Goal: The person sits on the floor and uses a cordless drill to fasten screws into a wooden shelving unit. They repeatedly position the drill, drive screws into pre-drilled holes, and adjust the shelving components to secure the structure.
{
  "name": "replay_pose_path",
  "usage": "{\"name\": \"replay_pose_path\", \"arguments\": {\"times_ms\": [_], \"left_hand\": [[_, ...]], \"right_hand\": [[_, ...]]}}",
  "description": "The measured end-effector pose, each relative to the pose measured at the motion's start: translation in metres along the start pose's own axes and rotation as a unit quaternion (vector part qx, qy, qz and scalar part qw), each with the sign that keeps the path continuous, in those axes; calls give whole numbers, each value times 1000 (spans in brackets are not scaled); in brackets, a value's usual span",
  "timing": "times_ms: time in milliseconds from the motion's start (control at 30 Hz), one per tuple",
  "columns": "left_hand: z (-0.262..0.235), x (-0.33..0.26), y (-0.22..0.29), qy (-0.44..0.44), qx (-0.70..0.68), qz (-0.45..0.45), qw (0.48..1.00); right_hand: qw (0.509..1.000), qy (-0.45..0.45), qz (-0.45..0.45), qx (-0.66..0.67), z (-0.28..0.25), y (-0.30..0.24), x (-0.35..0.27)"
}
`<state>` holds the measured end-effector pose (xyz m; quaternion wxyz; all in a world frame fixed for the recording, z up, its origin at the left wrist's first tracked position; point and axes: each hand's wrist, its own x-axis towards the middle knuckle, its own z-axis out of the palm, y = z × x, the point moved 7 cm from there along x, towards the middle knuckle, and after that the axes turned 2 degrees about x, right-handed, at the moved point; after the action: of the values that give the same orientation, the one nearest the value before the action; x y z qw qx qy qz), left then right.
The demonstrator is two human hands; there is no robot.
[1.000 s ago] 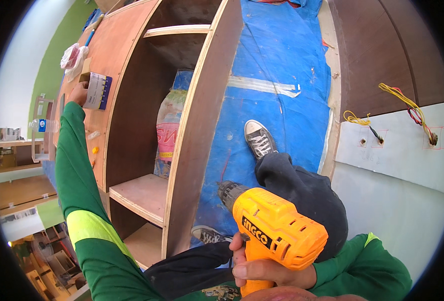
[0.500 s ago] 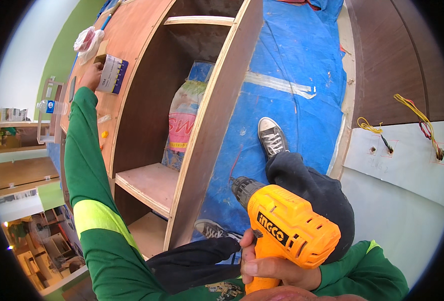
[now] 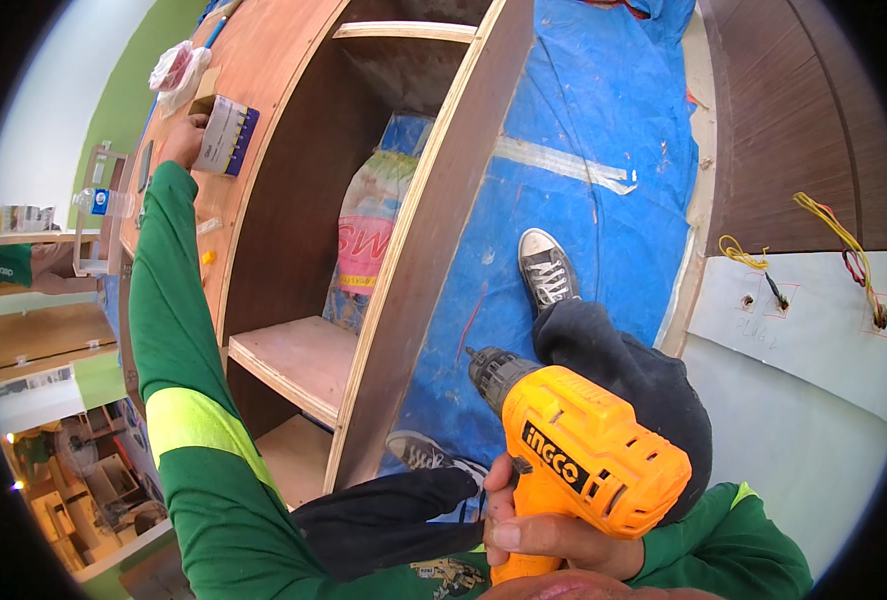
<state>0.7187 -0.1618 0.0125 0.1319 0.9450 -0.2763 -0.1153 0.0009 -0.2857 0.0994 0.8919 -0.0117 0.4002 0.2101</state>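
In my right hand [image 3: 563, 540] is an orange-yellow cordless drill [image 3: 588, 450]. My fingers wrap round its grip, and its black chuck [image 3: 498, 378] points up and left over the blue sheet. My left arm stretches far up the wooden cabinet. At its end, my left hand [image 3: 185, 140] is at the opening of a small white and purple cardboard box [image 3: 227, 135] on the cabinet's outer panel. Its fingertips are hidden at the box's opening, so what they touch cannot be made out. The box's brown flap [image 3: 204, 90] stands up.
A printed sack [image 3: 368, 225] lies inside the cabinet, beyond a shelf [image 3: 288, 360]. Blue sheeting [image 3: 563, 110] covers the floor under my shoes. Wires [image 3: 843, 240] stick out of the wall at right. A plastic bottle [image 3: 108, 202] and a wrapped bundle [image 3: 178, 75] sit at left.
My left hand has drawn back slightly, showing more of its knuckles. The drill has shifted a little right in view. Someone in a green top has appeared at the far left.
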Motion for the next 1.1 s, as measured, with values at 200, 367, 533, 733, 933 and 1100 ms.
{"name": "replay_pose_path", "arguments": {"times_ms": [200, 367, 533, 733, 933, 1100], "left_hand": [[-19, 6, -28, 33, 166, 90, 981], [6, 12, 12, 21, 25, 112, 993], [-18, -24, 28, 42, 190, -4, 981], [-8, -12, 25, 83, 92, 41, 991], [-20, 25, -5, 1, -93, 28, 995], [-29, 8, 2, -19, -79, 43, 996]], "right_hand": [[999, 2, -29, -35, -3, 4, 4], [989, 18, -144, -29, -12, 16, 17], [979, 36, -185, -78, -13, 18, 10], [977, 51, -191, -84, -10, 17, 13], [977, -16, -196, -86, -22, 21, 18], [978, -51, -175, -105, -26, 20, 21]]}}
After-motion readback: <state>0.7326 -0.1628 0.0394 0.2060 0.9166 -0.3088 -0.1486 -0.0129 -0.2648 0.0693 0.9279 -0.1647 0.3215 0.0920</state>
